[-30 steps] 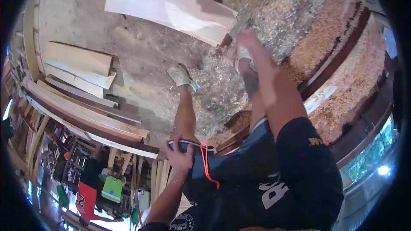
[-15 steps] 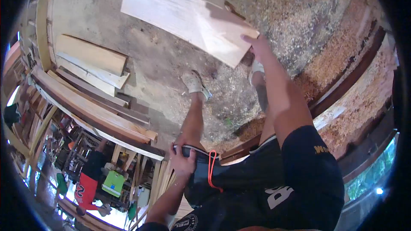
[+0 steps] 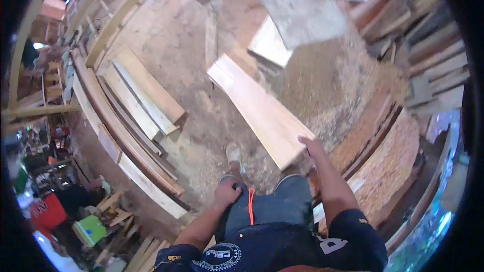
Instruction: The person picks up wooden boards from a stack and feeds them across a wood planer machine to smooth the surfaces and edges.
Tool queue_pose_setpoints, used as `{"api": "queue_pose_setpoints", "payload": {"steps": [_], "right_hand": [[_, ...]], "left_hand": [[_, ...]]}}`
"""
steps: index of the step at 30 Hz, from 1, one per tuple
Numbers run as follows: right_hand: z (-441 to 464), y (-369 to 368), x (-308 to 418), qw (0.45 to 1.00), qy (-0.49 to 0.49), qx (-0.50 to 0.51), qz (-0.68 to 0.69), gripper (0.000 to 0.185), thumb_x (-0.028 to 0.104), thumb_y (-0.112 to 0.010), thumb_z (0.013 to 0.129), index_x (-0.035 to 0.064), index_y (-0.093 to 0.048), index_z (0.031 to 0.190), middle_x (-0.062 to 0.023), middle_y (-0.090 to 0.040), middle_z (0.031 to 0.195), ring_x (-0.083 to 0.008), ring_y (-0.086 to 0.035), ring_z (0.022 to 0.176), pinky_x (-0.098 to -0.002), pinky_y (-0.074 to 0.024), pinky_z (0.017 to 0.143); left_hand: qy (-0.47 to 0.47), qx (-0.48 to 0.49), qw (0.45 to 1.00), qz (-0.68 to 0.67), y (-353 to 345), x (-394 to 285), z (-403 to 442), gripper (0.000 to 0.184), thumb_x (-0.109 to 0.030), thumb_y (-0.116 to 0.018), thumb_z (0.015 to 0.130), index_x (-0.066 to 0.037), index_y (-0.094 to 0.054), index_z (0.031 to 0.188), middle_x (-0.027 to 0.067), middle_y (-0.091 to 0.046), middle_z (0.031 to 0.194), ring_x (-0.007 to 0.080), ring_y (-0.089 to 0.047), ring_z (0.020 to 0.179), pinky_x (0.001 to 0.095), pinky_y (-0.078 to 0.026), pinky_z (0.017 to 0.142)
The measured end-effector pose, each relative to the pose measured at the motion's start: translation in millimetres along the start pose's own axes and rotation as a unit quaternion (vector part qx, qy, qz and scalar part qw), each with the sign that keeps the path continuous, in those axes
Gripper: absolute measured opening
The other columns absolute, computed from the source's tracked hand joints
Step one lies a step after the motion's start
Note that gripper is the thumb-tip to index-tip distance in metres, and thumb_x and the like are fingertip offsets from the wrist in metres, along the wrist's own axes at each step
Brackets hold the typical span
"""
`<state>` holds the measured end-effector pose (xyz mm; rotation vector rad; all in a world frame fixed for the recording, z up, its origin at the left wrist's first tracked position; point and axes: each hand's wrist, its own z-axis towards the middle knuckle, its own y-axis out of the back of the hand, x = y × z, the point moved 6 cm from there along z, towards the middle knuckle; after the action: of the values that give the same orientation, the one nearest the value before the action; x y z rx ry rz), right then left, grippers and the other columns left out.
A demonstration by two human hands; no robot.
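Note:
A long, pale wooden board (image 3: pixel 262 113) slants from my right side toward the middle of the floor. My right hand (image 3: pixel 311 150) grips its near corner, with the thumb on the upper face and the other fingers hidden underneath. Whether the far end touches the ground I cannot tell. On my left thigh rests my left hand (image 3: pixel 228 192), fingers loosely bent over the dark shorts (image 3: pixel 269 206), holding nothing. An orange drawstring (image 3: pixel 251 206) hangs from the shorts beside it.
Several planks (image 3: pixel 151 90) lie on the floor to the left, alongside long beams (image 3: pixel 126 131). Ahead are a grey sheet (image 3: pixel 302 10) and a pale board piece (image 3: pixel 269 43). Sawdust (image 3: pixel 388 166) is heaped at right. A person in red (image 3: pixel 49 212) is at lower left.
My view has tilted up and turned, showing more floor ahead. The board now points more straight ahead of me, still in my right hand. My left hand stays on my thigh.

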<state>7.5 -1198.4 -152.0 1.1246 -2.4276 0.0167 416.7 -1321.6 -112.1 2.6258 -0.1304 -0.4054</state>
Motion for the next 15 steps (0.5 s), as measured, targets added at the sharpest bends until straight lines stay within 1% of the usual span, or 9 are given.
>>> {"api": "queue_pose_setpoints", "payload": {"steps": [1, 2, 3, 4, 5, 9, 12, 14, 15], "right_hand": [[-19, 12, 1, 0.995, 0.054, -0.011, 0.079, 0.041, 0.022, -0.081, 0.084, -0.0023, -0.072, 0.116, -0.0081, -0.073, 0.097, -0.0189, -0.069, 0.076, -0.0339, -0.0526, 0.066], [-25, 35, -1, 0.996, 0.089, -0.009, 0.024, 0.036, 0.022, -0.08, 0.084, 0.0003, -0.075, 0.112, -0.0067, -0.073, 0.092, -0.0183, -0.066, 0.07, -0.033, -0.0508, 0.062], [-80, 39, 27, 0.995, 0.08, -0.047, -0.025, 0.033, 0.022, -0.078, 0.084, 0.0019, -0.075, 0.111, -0.0065, -0.073, 0.089, -0.0179, -0.067, 0.073, -0.0334, -0.051, 0.063], [-92, 44, 29, 0.993, 0.117, -0.01, 0.02, 0.031, 0.023, -0.078, 0.083, 0.0028, -0.076, 0.106, -0.0049, -0.072, 0.085, -0.0175, -0.065, 0.067, -0.0329, -0.0497, 0.06], [-99, 52, 32, 0.993, 0.115, -0.028, -0.009, 0.029, 0.023, -0.077, 0.083, 0.0034, -0.076, 0.104, -0.0038, -0.069, 0.08, -0.0166, -0.063, 0.063, -0.0333, -0.0465, 0.054], [-98, 57, 49, 0.992, 0.101, -0.047, -0.062, 0.028, 0.021, -0.076, 0.082, 0.0021, -0.074, 0.102, -0.0052, -0.068, 0.074, -0.0195, -0.059, 0.054, -0.0343, -0.0398, 0.042], [-76, 42, 85, 0.952, 0.167, -0.104, -0.234, 0.032, 0.023, -0.077, 0.08, 0.0009, -0.073, 0.102, -0.0084, -0.071, 0.077, -0.0261, -0.065, 0.059, -0.0373, -0.0431, 0.041], [-73, 15, 120, 0.919, 0.249, 0.016, -0.304, 0.04, 0.028, -0.079, 0.079, -0.0013, -0.073, 0.105, -0.0142, -0.073, 0.084, -0.0307, -0.069, 0.063, -0.0413, -0.0499, 0.048], [-74, 4, 135, 0.896, 0.284, 0.074, -0.334, 0.044, 0.031, -0.08, 0.079, -0.0025, -0.073, 0.106, -0.017, -0.074, 0.087, -0.033, -0.07, 0.066, -0.0433, -0.0534, 0.051]], "left_hand": [[-0.016, 0.003, 1.0, -0.019, 4, 8, -10, 0.05, -0.047, -0.065, 0.089, -0.019, -0.069, 0.13, 0.0151, -0.07, 0.126, 0.0348, -0.069, 0.114, 0.0481, -0.053, 0.1], [-0.03, 0.003, 0.999, -0.038, 8, 17, -16, 0.047, -0.047, -0.065, 0.09, -0.019, -0.071, 0.127, 0.0142, -0.074, 0.12, 0.0334, -0.071, 0.111, 0.0472, -0.054, 0.099], [-0.038, -0.011, 0.995, -0.088, 15, 29, -23, 0.046, -0.047, -0.065, 0.09, -0.018, -0.073, 0.124, 0.0145, -0.074, 0.117, 0.0339, -0.071, 0.11, 0.0465, -0.054, 0.098], [-0.043, -0.024, 0.989, -0.14, 19, 45, -33, 0.044, -0.047, -0.064, 0.09, -0.017, -0.074, 0.121, 0.0149, -0.075, 0.115, 0.0344, -0.071, 0.109, 0.0459, -0.054, 0.098], [-0.046, -0.036, 0.98, -0.191, 20, 60, -40, 0.044, -0.048, -0.064, 0.09, -0.017, -0.076, 0.118, 0.0152, -0.076, 0.113, 0.0348, -0.071, 0.108, 0.0452, -0.054, 0.097], [0.044, -0.132, 0.963, -0.23, -2, 146, -66, 0.043, -0.048, -0.061, 0.093, -0.015, -0.076, 0.116, 0.0153, -0.076, 0.109, 0.0338, -0.072, 0.103, 0.0433, -0.056, 0.091], [0.141, -0.198, 0.938, -0.248, -21, 158, -143, 0.042, -0.046, -0.06, 0.094, -0.012, -0.077, 0.112, 0.0162, -0.076, 0.106, 0.0332, -0.072, 0.103, 0.0454, -0.055, 0.091], [0.164, -0.212, 0.928, -0.26, -62, 158, -178, 0.044, -0.045, -0.057, 0.095, -0.007, -0.076, 0.109, 0.0165, -0.076, 0.106, 0.0324, -0.072, 0.104, 0.0485, -0.054, 0.094], [0.194, -0.233, 0.899, -0.315, -88, 151, -192, 0.043, -0.043, -0.057, 0.095, -0.007, -0.075, 0.11, 0.0167, -0.075, 0.108, 0.0329, -0.072, 0.104, 0.0496, -0.054, 0.094]]}}
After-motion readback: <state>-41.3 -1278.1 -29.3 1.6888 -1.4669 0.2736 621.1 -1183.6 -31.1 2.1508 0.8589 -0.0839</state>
